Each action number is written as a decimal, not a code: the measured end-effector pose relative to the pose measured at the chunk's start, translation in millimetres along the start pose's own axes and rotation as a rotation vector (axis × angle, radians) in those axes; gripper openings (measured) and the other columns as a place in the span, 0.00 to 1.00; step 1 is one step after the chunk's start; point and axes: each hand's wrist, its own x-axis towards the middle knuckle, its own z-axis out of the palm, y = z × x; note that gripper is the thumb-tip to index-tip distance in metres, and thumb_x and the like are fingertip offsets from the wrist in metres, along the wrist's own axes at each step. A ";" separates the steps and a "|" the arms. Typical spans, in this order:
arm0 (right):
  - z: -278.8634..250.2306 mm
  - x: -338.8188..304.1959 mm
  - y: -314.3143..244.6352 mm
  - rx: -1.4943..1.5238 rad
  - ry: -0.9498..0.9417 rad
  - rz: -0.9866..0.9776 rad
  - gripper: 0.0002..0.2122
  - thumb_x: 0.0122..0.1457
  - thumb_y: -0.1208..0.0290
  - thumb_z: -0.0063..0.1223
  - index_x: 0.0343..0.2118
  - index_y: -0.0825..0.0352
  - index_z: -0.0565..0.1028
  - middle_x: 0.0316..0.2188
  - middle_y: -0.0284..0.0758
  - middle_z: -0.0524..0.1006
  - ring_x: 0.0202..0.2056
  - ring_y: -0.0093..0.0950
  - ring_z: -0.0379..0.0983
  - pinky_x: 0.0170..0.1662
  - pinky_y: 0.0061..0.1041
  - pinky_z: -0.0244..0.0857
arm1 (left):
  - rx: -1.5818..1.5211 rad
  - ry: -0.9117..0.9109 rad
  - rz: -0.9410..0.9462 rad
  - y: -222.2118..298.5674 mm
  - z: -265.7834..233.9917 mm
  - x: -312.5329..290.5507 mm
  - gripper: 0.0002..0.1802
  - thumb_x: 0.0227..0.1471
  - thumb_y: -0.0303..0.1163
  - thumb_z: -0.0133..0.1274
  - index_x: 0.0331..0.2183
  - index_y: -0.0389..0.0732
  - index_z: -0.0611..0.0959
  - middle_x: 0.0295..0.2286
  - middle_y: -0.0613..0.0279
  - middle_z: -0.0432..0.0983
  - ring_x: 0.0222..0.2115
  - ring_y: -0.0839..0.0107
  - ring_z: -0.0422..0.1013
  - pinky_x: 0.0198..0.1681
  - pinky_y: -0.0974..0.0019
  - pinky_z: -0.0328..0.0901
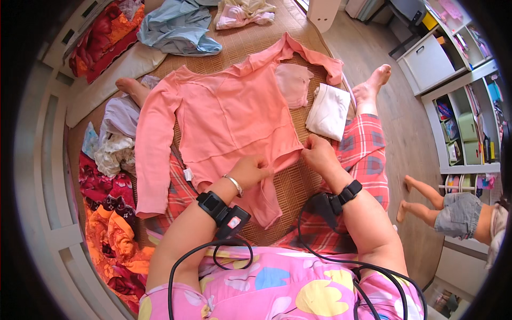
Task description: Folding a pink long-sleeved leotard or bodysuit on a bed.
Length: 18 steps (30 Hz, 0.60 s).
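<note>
A pink long-sleeved top lies spread over the woven mat between my legs, sleeves reaching out to both sides. Its lower part is bunched, and a narrow flap hangs toward me. My left hand is closed on the cloth near the bottom, fingertips curled in. At the right lower corner, my right hand pinches the edge between thumb and fingers. Just beyond that hand sits a folded white cloth. A small pale pink folded piece rests by the right sleeve.
Light blue clothing and a pale folded pile lie at the far side. Crumpled white garments and red-orange floral fabric are at left. A child is on the floor at right, near shelves. Black cables run from my wrists.
</note>
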 end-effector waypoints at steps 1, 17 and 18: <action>0.5 0.0 2.2 0.024 0.011 -0.009 0.06 0.43 0.71 0.47 0.24 0.67 0.70 0.26 0.46 0.73 0.32 0.43 0.70 0.35 0.36 0.63 | -0.216 0.057 0.007 -0.7 -1.7 -0.8 0.13 0.41 0.36 0.54 0.18 0.36 0.74 0.13 0.62 0.67 0.15 0.75 0.61 0.19 0.67 0.59; -17.2 -26.0 -32.9 0.112 0.088 -0.134 0.09 0.46 0.68 0.50 0.22 0.69 0.69 0.21 0.46 0.72 0.28 0.40 0.71 0.31 0.33 0.62 | -0.391 0.056 0.180 41.8 -25.0 -15.8 0.11 0.44 0.30 0.50 0.16 0.36 0.72 0.11 0.65 0.65 0.14 0.80 0.62 0.17 0.72 0.57; -17.0 -29.3 -38.8 0.112 0.085 -0.133 0.09 0.46 0.68 0.50 0.22 0.69 0.69 0.21 0.46 0.72 0.28 0.40 0.71 0.31 0.33 0.62 | -0.352 0.176 0.161 41.6 -27.0 -12.9 0.12 0.44 0.30 0.51 0.16 0.36 0.72 0.12 0.64 0.66 0.15 0.79 0.62 0.17 0.72 0.58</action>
